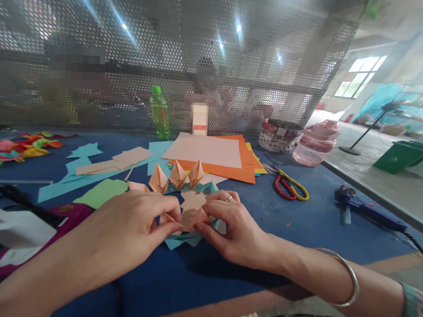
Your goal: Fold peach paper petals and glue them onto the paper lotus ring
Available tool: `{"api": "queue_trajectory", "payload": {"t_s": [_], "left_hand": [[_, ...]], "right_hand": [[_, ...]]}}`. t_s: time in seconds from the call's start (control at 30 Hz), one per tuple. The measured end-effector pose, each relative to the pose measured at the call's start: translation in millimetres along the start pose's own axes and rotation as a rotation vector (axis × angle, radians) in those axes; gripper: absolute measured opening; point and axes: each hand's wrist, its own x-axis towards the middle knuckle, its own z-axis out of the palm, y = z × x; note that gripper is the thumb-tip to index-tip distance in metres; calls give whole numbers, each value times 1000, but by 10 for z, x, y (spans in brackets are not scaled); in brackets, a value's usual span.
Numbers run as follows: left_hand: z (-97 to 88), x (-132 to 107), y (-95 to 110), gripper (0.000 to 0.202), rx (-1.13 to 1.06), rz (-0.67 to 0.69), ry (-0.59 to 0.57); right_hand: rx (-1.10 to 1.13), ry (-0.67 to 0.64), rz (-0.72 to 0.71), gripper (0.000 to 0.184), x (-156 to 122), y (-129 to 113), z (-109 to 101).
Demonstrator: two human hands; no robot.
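Bare forearms reach in from the lower corners, the right one ringed by a smooth silver-coloured bangle. The left hand and right hand are nearly closed, each pinching folded peach paper between thumb and fingertips; whether both grip one piece, I cannot tell. This paper is just above turquoise folded paper near the front of the blue tabletop. Behind it stand pointed, creased peach paper cones. Farther back, a flat pale-pink sheet overlaps a bright orange sheet. The clear green plastic bottle bears red marking too blurred to read; print on the round woven paper basket is equally illegible. Scissors with red and yellow loop handles lie left of a dark-blue plastic glue gun.
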Motion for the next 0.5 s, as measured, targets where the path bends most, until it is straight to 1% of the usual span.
{"api": "queue_trajectory", "payload": {"t_s": [0.1, 0.23, 0.4, 0.5], "left_hand": [[5, 1, -8, 20, 17, 1, 11], [5, 7, 2, 19, 7, -8, -18], [5, -1, 3, 19, 12, 20, 14], [-12, -3, 17, 20, 27, 15, -6]], "right_hand": [[4, -4, 3, 9, -2, 2, -6], [19, -16, 4, 9, -7, -11, -12], [68, -30, -4, 4, -18, 4, -2], [66, -34, 5, 13, -23, 31, 11]]}}
